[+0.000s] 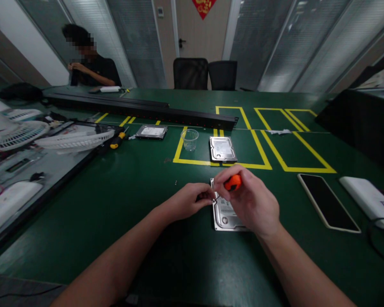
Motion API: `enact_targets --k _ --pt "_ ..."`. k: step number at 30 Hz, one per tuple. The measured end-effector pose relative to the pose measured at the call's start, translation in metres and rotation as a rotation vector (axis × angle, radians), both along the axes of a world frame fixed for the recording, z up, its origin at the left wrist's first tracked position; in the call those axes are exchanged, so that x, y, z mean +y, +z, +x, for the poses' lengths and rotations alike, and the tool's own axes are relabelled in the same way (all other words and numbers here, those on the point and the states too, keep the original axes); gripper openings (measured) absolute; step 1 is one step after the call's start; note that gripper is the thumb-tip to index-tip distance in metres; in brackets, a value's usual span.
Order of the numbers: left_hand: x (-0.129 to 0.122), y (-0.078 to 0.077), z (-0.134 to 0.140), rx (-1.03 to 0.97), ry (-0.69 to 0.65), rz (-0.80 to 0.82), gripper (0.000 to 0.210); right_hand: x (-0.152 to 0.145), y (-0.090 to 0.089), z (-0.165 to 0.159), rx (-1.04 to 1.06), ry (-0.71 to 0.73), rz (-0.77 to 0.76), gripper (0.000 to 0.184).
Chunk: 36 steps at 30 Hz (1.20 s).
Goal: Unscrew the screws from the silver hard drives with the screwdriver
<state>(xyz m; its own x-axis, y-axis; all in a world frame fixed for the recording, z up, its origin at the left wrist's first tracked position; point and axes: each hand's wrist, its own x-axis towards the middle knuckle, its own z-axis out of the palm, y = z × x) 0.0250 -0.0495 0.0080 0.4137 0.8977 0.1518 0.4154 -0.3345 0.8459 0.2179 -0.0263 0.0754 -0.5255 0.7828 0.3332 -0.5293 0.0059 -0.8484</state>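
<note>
My right hand (256, 200) is closed around an orange and black screwdriver (233, 183), its thin shaft pointing down and left. The shaft's tip meets the left edge of a silver hard drive (224, 213) that lies flat on the green table, partly covered by this hand. My left hand (195, 198) has its fingers pinched together at that same edge, right by the tip; whatever they hold is hidden. Several tiny screws (176, 182) lie on the table left of the drive.
Beyond the drive are a second hard drive (223, 149), a clear plastic cup (190, 140) and a third drive (151, 131). A yellow screwdriver (117, 140) and fan parts (73, 140) are at left. A phone (328, 202) and white power bank (369, 202) lie right. Another person (96, 70) sits across.
</note>
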Motion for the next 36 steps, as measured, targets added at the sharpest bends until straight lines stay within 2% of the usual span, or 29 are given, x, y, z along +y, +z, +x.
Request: enact_targets --k 2,6,10,13,14,19,22,26,32,36 --pt "-0.0002 0.0011 0.0005 -0.003 0.001 0.011 0.008 0.0007 -0.0006 0.0004 -0.014 -0.002 0.013 0.032" --pt "-0.0003 0.0021 0.0009 -0.012 -0.001 0.008 0.005 0.0003 -0.0022 0.0002 -0.018 0.007 0.000 0.012" --pt "0.0000 0.0015 0.0007 0.000 0.005 -0.009 0.008 -0.0007 -0.0007 0.0001 -0.045 -0.015 0.011 0.014" --pt "0.0005 0.0008 0.0006 0.013 0.002 -0.011 0.009 0.0005 -0.0003 0.0004 -0.049 -0.031 0.032 0.034" --pt "0.0006 0.0004 0.0006 0.012 0.000 -0.008 0.008 0.0011 -0.0007 0.0003 -0.049 -0.035 0.035 0.034" --pt "0.0006 0.0005 0.0009 -0.011 0.005 0.010 0.005 0.0009 -0.0032 -0.0011 -0.032 -0.030 0.022 0.011" --pt "0.0002 0.0026 0.0012 -0.003 -0.004 -0.007 0.009 -0.0006 -0.0018 -0.0012 -0.028 -0.014 0.004 0.011" --pt "0.0001 0.0039 0.0012 0.023 0.002 -0.006 0.011 0.0003 -0.0001 0.0007 -0.057 -0.025 0.031 0.034" --pt "0.0000 0.0012 0.0009 -0.008 0.006 0.017 0.005 0.0003 -0.0038 0.0001 -0.049 -0.030 0.039 0.013" --pt "-0.0003 0.0022 0.0004 0.009 0.003 -0.003 0.008 -0.0013 -0.0019 -0.0007 -0.049 -0.036 0.017 0.014"
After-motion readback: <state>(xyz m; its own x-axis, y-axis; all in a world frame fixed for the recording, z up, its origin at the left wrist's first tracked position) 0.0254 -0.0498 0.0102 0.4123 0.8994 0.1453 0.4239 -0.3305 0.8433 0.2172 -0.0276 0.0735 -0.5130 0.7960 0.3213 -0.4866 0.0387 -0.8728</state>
